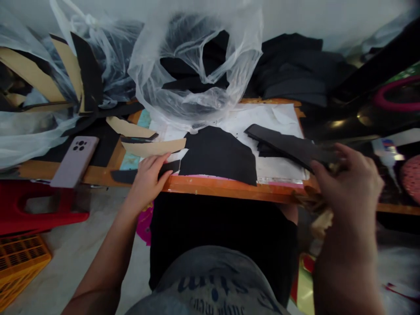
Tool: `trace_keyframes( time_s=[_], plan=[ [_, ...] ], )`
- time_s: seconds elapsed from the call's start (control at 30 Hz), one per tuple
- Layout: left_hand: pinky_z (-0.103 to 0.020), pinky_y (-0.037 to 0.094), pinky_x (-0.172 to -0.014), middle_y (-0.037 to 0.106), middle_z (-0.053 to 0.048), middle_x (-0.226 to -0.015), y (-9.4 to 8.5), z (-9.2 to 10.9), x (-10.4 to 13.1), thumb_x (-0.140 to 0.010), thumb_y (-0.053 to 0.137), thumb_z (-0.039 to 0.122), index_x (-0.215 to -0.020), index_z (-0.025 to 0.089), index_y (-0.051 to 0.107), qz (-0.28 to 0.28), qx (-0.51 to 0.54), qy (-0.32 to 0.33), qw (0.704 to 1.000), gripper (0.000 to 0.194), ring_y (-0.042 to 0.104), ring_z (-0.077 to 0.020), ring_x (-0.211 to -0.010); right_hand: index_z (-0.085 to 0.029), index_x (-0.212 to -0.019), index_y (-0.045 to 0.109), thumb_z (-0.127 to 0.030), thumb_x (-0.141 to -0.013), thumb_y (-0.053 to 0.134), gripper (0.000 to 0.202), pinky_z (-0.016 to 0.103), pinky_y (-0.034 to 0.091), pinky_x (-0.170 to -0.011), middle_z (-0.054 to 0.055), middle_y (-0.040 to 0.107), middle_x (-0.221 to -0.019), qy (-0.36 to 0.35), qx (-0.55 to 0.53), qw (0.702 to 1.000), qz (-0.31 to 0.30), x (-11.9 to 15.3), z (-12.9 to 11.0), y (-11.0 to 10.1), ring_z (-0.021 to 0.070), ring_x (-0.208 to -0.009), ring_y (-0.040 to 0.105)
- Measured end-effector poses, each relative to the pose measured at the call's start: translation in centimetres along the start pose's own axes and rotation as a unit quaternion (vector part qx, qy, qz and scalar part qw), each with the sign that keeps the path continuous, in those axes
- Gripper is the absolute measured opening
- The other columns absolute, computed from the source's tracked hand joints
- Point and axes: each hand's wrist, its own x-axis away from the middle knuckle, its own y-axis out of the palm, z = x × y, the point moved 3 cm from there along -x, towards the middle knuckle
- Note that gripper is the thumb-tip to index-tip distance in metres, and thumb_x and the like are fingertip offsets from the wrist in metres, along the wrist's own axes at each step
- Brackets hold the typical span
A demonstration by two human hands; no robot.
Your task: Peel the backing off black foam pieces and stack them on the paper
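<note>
My left hand (149,177) rests at the table's front edge on a narrow dark strip (124,176), thumb and fingers apart. Just behind it lie tan curved pieces (157,147). A wide black piece (218,153) with a curved top lies flat in the middle on white paper (275,116). On the right, my right hand (348,175) pinches the near end of a stack of long dark strips (285,142), whose far end points left over the paper. The tips of my right fingers are slightly blurred.
A clear plastic bag (193,105) with black pieces stands behind the paper. Dark cloth-like pieces (292,65) are piled at the back right. A phone (75,162) lies at left, near more bags and tan pieces. A red stool (42,210) and orange crate (24,267) stand below left.
</note>
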Motion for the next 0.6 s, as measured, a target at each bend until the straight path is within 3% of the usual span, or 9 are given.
trace_keyframes(
  time_s=[0.1,0.2,0.3,0.37,0.47,0.53,0.6],
  plan=[
    [-0.037,0.056,-0.094,0.071,-0.007,-0.107,-1.5,2.1,0.8,-0.099,0.059,0.025,-0.12,0.021,0.072,0.062,0.051,0.005,0.997,0.025,0.069,-0.0219,-0.103,-0.022,-0.11,0.075,-0.034,-0.092,0.071,0.021,0.042,0.052,-0.081,0.012,0.075,-0.1,-0.032,-0.101,0.992,-0.068,2.4,-3.8,1.2,0.03,-0.092,0.071],
    [-0.031,0.055,-0.094,0.072,-0.004,-0.11,-2.7,6.0,1.9,-0.097,0.063,0.016,-0.121,0.024,0.071,0.064,0.112,0.04,0.991,0.026,0.07,-0.0171,-0.103,-0.023,-0.11,0.075,-0.035,-0.093,0.073,0.021,0.033,0.053,-0.073,0.006,0.075,-0.093,-0.113,-0.287,0.916,-0.256,6.0,-9.8,3.3,0.0209,-0.082,0.07],
    [-0.027,0.056,-0.096,0.074,-0.003,-0.111,-2.3,9.5,2.6,-0.096,0.065,0.011,-0.12,0.024,0.069,0.014,0.163,0.097,0.982,0.028,0.071,-0.014,-0.104,-0.021,-0.108,0.075,-0.032,-0.092,0.075,0.019,0.03,0.053,-0.077,0.005,0.075,-0.095,-0.148,-0.403,0.842,-0.328,8.2,-13.6,4.5,0.0184,-0.086,0.071],
    [-0.024,0.057,-0.094,0.074,-0.002,-0.107,-1.5,10.7,2.9,-0.094,0.068,0.011,-0.119,0.022,0.067,0.018,0.192,0.109,0.975,0.027,0.071,-0.0125,-0.1,-0.02,-0.096,0.075,-0.026,-0.094,0.072,0.008,0.029,0.051,-0.077,0.004,0.075,-0.09,-0.14,-0.423,0.825,-0.349,8.6,-14.4,5.0,0.0165,-0.083,0.069],
    [-0.031,0.056,-0.102,0.071,-0.007,-0.118,-0.1,11.4,3.3,-0.093,0.069,0.01,-0.126,0.021,0.065,0.052,0.181,0.123,0.974,0.036,0.068,-0.0164,-0.114,-0.018,-0.081,0.071,-0.026,-0.093,0.071,0.014,0.026,0.045,-0.066,0.0,0.069,-0.075,-0.091,-0.431,0.805,-0.397,8.4,-14.1,5.3,0.0131,-0.069,0.06],
    [-0.033,0.056,-0.106,0.065,-0.009,-0.131,0.6,12.0,3.5,-0.093,0.067,0.007,-0.131,0.023,0.065,0.056,0.168,0.159,0.971,0.042,0.064,-0.018,-0.123,-0.018,-0.076,0.068,-0.031,-0.088,0.077,0.02,0.024,0.038,-0.058,-0.002,0.061,-0.066,-0.033,-0.473,0.771,-0.426,8.5,-13.7,5.4,0.0109,-0.061,0.051],
    [-0.028,0.058,-0.101,0.065,-0.009,-0.13,0.8,12.7,3.6,-0.094,0.064,0.004,-0.132,0.023,0.066,0.05,0.182,0.199,0.962,0.042,0.066,-0.0155,-0.118,-0.017,-0.07,0.063,-0.035,-0.081,0.085,0.03,0.023,0.033,-0.053,-0.005,0.053,-0.06,0.026,-0.528,0.725,-0.442,8.9,-13.5,5.7,0.0088,-0.055,0.043]
  ],
)
